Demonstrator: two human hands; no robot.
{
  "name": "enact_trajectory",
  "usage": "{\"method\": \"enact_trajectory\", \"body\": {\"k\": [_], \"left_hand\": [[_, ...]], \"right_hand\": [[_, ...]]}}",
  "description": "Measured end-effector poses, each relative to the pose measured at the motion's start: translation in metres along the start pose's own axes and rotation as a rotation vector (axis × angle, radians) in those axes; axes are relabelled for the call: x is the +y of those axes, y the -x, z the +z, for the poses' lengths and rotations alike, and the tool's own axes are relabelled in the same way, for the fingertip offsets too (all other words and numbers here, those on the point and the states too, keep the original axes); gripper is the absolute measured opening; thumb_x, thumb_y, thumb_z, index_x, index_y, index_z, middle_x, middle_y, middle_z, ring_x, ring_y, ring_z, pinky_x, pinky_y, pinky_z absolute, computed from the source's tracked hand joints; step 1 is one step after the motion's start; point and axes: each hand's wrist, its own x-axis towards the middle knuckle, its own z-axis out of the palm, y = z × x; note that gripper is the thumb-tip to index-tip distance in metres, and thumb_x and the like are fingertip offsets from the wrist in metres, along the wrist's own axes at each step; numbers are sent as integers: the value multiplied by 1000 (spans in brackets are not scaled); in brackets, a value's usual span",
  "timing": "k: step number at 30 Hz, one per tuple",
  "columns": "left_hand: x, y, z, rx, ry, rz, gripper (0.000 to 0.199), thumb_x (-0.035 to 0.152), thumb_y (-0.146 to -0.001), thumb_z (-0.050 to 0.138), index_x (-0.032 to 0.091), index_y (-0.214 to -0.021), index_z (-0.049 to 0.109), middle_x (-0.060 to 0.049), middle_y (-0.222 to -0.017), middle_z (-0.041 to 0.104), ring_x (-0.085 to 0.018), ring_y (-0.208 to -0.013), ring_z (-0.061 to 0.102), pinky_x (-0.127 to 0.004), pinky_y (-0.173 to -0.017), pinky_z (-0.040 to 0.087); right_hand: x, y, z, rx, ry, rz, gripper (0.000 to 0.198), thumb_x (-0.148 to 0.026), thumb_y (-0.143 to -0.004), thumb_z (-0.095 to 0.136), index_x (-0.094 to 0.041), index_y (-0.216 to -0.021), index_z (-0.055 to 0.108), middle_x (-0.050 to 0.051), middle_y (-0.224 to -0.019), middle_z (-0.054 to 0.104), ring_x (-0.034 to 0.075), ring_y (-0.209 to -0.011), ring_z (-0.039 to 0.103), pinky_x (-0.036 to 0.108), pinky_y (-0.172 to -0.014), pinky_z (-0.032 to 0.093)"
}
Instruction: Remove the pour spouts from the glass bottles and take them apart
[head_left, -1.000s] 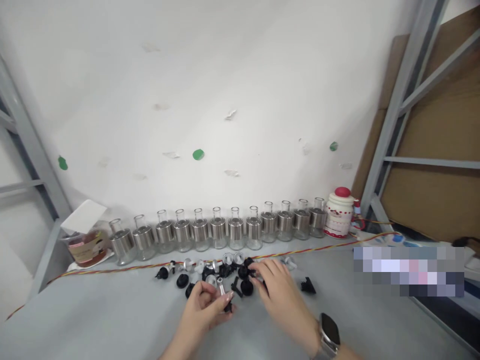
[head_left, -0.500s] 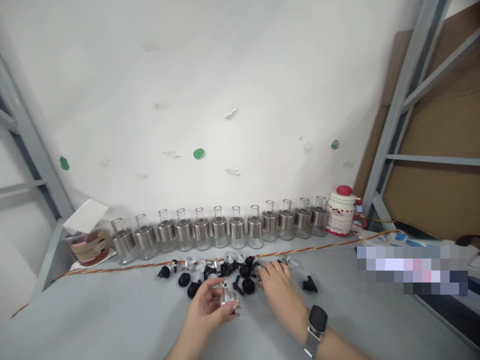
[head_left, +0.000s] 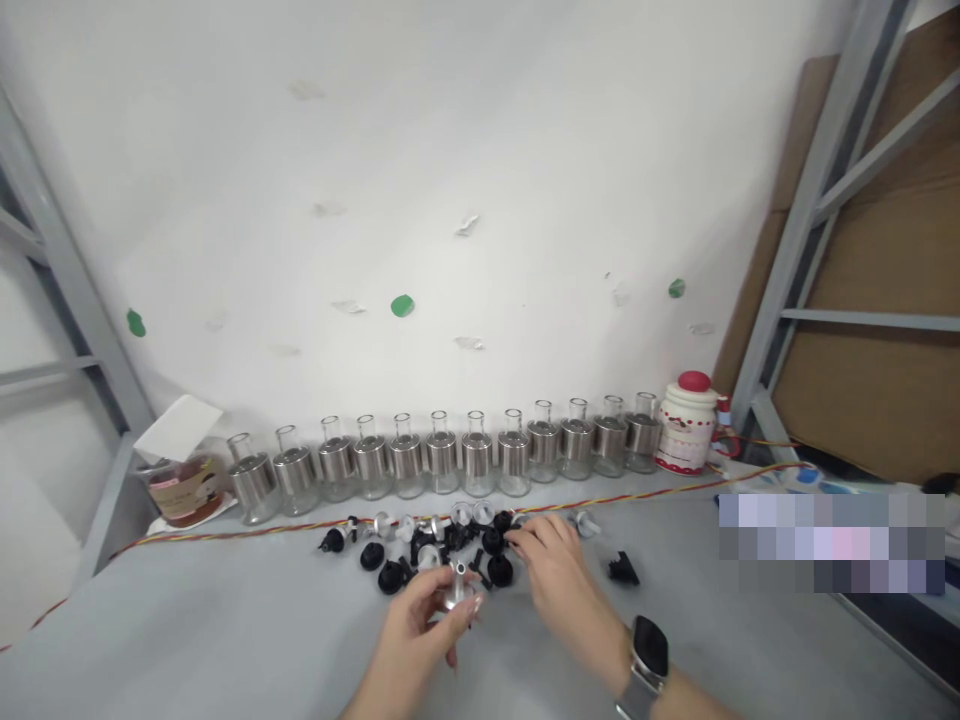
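Note:
Between the thumb and fingers of my left hand (head_left: 424,620) is a silver funnel-shaped spout (head_left: 459,592), its narrow tube pointing up. My right hand (head_left: 555,560), with a watch on the wrist, reaches to the right side of a pile of small parts. Its fingertips are pinched together beside a black cap (head_left: 493,541); whatever lies between them is too small to make out. The pile mixes black caps, black stick-like pieces and clear-and-silver spouts (head_left: 461,513). Another black round cap (head_left: 499,571) sits between my two hands.
A row of glass bottles with steel sleeves (head_left: 477,455) stands along the wall. At its right end is a white jar with a red lid (head_left: 686,425), at its left a plastic tub (head_left: 184,490). A twisted cable (head_left: 300,527) crosses the table. One black piece (head_left: 622,568) lies apart.
My right hand has drawn back slightly from the pile's far side, its fingers now pinched. The left hand still holds the spout, a bit lower. The view has shifted slightly.

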Motion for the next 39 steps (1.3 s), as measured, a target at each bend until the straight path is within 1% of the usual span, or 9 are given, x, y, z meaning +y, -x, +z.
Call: {"method": "enact_trajectory", "body": {"k": [7, 9, 12, 27, 31, 33, 35, 37, 39], "left_hand": [[-4, 4, 2, -52, -72, 35, 36, 37, -69, 62, 17, -99, 62, -2, -76, 47, -16, -65, 53, -17, -34, 42], [-2, 6, 3, -51, -95, 28, 37, 37, -69, 62, 18, -101, 61, -2, -77, 46, -16, -66, 52, -17, -34, 42], [2, 8, 3, -72, -132, 20, 32, 38, -68, 62, 16, -92, 65, -2, -76, 44, -16, -65, 51, -17, -35, 41], [4, 11, 6, -152, -94, 34, 28, 39, -67, 63, 16, -84, 64, -1, -75, 41, -14, -62, 51, -17, -37, 42], [4, 10, 5, -153, -53, 44, 25, 38, -68, 63, 16, -81, 62, -1, -75, 42, -15, -67, 51, -19, -39, 43], [4, 9, 5, -146, 19, 22, 25, 39, -71, 60, 16, -81, 59, -2, -78, 46, -18, -73, 53, -22, -46, 46], [4, 7, 5, -119, 113, -26, 27, 42, -70, 59, 17, -81, 55, -3, -83, 50, -20, -78, 55, -24, -50, 47], [4, 5, 6, -77, 202, -90, 33, 43, -66, 62, 18, -84, 53, -2, -81, 52, -18, -72, 56, -21, -45, 42], [4, 4, 6, -40, 269, -159, 35, 41, -63, 64, 18, -87, 52, 2, -70, 51, -12, -59, 53, -17, -38, 32]], "right_hand": [[-26, 3, -21, -11, -630, 130, 9, -24, -80, 52, -21, -76, 59, 2, -78, 55, 17, -78, 52, 30, -72, 43], [-31, 4, -22, -27, -742, 165, 9, -26, -79, 53, -20, -76, 60, 1, -76, 55, 16, -75, 54, 28, -69, 44], [-35, 6, -21, -26, -828, 154, 10, -26, -79, 52, -20, -79, 61, 2, -77, 58, 16, -77, 55, 28, -72, 45], [-36, 14, -15, -27, -651, 68, 14, -25, -79, 54, -26, -86, 66, 3, -82, 57, 17, -81, 54, 29, -75, 45], [-35, 15, -18, -48, -633, 1, 23, -27, -82, 49, -29, -102, 61, 3, -87, 56, 17, -85, 53, 30, -77, 44], [-32, 14, -20, -44, -619, 18, 30, -28, -85, 44, -30, -114, 52, 3, -88, 55, 17, -85, 52, 30, -78, 44], [-27, 11, -19, -13, -572, 74, 32, -27, -87, 39, -28, -118, 47, 3, -87, 55, 17, -85, 52, 30, -78, 43], [-22, 9, -14, 9, -464, 99, 29, -25, -87, 39, -25, -112, 52, 4, -88, 55, 18, -85, 50, 33, -80, 41], [-18, 7, -7, -15, -320, 66, 24, -21, -85, 41, -24, -103, 58, 5, -89, 55, 19, -85, 49, 35, -80, 39]]}}
